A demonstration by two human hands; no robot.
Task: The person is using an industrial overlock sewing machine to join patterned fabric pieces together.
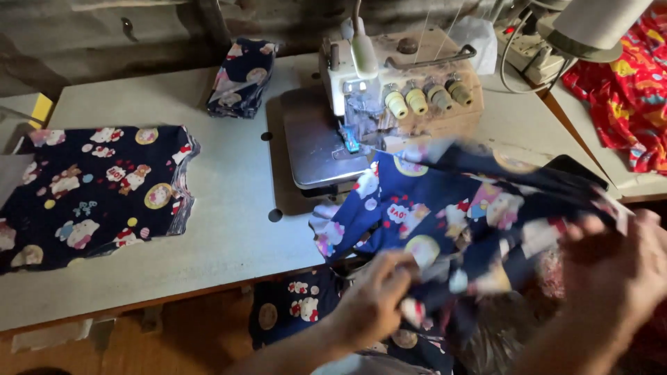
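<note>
A dark blue cloth piece (445, 208) with cartoon prints hangs in the air in front of the overlock sewing machine (389, 90), blurred by motion. My left hand (372, 305) grips its lower edge near the table's front edge. My right hand (615, 274) holds its right end, fingers closed on the cloth. One corner of the piece rests on the machine's metal plate (313, 146).
A stack of the same printed cloth (90, 191) lies at the table's left, a folded bundle (240, 76) at the back. More blue cloth (292, 309) sits below the table edge. Red printed fabric (625, 97) and a white thread cone (594, 24) are at the right.
</note>
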